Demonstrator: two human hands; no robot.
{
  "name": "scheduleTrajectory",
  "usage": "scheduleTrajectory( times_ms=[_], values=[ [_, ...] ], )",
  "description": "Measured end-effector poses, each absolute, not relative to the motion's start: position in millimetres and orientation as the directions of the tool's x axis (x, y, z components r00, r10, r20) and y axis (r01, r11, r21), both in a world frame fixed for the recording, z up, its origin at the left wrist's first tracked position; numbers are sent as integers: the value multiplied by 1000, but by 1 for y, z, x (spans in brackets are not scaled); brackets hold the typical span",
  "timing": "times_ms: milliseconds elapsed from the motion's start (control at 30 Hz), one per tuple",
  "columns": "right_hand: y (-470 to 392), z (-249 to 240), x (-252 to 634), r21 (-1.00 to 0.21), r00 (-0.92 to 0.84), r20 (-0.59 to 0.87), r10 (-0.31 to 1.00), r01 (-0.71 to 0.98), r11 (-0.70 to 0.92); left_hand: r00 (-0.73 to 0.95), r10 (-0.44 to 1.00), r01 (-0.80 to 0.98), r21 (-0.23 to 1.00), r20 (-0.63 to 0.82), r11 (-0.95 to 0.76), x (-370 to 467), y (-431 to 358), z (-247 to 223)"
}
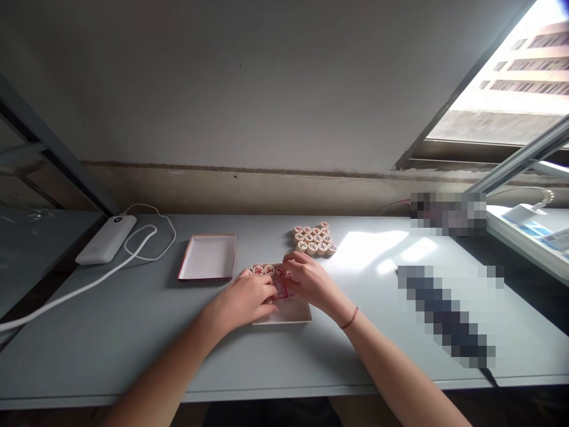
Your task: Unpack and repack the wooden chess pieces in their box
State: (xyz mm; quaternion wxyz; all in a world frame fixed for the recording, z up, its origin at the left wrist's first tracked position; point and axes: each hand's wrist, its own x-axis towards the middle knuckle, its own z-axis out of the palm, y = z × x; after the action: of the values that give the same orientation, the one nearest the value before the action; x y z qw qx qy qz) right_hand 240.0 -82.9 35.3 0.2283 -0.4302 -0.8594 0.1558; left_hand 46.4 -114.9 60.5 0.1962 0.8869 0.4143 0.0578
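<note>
Shallow white box tray (291, 315) at frame centre holds a row of round wooden xiangqi pieces (263, 270) along its far edge, red characters on top, too small to read. Left hand (247, 299) and right hand (307, 280) both sit over the tray, fingers curled around pieces inside; exact grip hidden. Empty box lid (207, 257) with reddish rim lies just left of the tray. Loose cluster of pieces (315, 239), red and dark marks, sits just above-right on the table (133, 332). White power bank (106, 238) with cable at upper left.
</note>
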Motion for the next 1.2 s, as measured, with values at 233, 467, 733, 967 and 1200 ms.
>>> scheduleTrajectory(
  times_ms=[233,467,733,967,1200],
  values=[
    [-88,55,244,-777,-501,162,850,466,423,619,768,572,575,166,-585,49,-113,66],
    [-87,63,248,-959,-528,80,845,192,210,262,879,544,691,399,-476,57,-110,59],
    [-84,47,249,-461,-533,261,804,663,590,423,868,722,482,261,-496,46,-94,34],
    [-85,44,245,-367,-553,184,813,728,579,442,881,717,524,169,-460,48,-93,24],
    [-80,46,250,-475,-535,214,817,674,566,431,887,744,490,168,-454,54,-89,23]
  ],
)
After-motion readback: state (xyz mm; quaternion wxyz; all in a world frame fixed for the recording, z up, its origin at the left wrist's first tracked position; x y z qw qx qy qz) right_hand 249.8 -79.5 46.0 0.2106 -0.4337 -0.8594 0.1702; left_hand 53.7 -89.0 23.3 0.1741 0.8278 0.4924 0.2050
